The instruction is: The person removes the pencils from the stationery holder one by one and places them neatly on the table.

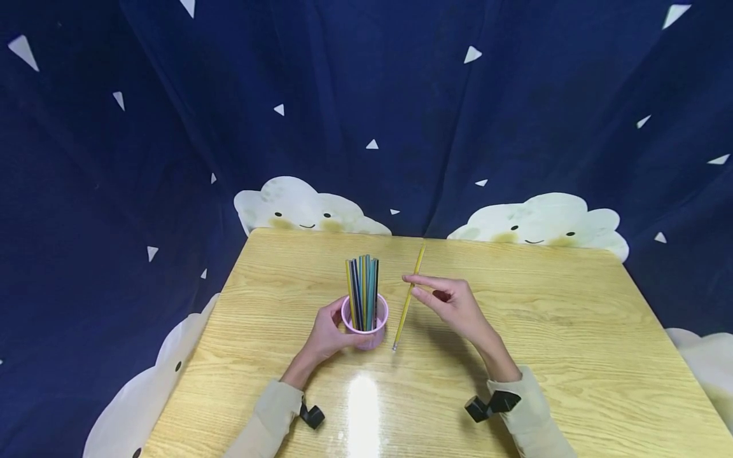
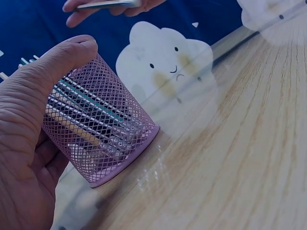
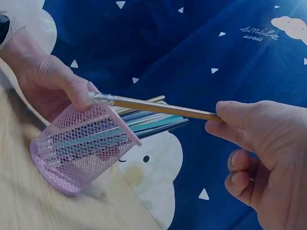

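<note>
A pink mesh pencil cup (image 1: 376, 340) stands on the wooden table, and my left hand (image 1: 329, 332) grips it from the left with the thumb across its near side. Several pencils (image 1: 363, 286) in yellow, dark blue, teal and black lean inside the cup. To the cup's right, my right hand (image 1: 456, 306) pinches a yellow pencil (image 1: 404, 313) between thumb and forefinger. This pencil slants in the air with its eraser end toward me. In the right wrist view its metal ferrule (image 3: 104, 98) overlaps the cup's rim (image 3: 125, 128); the other fingers curl loosely below.
The wooden table (image 1: 572, 331) stretches to both sides and toward me. Behind it hangs a dark blue curtain (image 1: 366, 83) with white triangles and smiling clouds. Each sleeve carries a black wrist camera, one at the left (image 1: 312, 415) and one at the right (image 1: 492, 406).
</note>
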Tool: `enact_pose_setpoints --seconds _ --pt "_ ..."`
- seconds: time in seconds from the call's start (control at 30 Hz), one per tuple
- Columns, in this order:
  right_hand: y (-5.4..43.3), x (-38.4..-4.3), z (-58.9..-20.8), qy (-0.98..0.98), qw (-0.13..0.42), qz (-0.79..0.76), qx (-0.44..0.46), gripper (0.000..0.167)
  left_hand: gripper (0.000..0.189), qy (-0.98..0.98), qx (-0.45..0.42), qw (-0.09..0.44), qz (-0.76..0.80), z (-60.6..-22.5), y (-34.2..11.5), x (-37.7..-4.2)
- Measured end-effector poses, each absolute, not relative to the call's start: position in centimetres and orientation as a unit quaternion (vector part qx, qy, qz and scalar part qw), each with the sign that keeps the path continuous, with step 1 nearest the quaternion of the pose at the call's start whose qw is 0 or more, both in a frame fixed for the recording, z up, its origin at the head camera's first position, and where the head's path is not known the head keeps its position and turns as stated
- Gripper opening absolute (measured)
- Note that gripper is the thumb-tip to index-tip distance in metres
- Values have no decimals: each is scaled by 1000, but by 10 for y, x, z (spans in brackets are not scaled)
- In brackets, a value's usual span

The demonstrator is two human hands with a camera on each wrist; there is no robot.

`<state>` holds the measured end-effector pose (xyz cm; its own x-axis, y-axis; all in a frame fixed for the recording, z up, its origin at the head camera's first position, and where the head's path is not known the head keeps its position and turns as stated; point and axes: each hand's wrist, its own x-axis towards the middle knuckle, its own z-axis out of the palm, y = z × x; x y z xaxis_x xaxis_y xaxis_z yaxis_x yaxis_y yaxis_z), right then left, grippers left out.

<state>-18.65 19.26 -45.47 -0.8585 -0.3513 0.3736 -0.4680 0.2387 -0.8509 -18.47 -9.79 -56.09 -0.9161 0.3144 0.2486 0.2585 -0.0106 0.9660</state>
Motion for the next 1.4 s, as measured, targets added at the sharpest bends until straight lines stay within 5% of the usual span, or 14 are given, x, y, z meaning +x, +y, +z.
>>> enact_pose_setpoints --seconds 0.27,0.73,1.4 --pt "194 -191 -472 -776 38 567 273 23 82 705 204 20 679 -561 -98 -184" --pt "191 -201 -518 -812 -65 527 243 22 86 703 202 26 682 -561 -98 -184" --pt "184 -202 -537 -872 -63 447 189 19 86 705 202 20 680 -562 -98 -186"
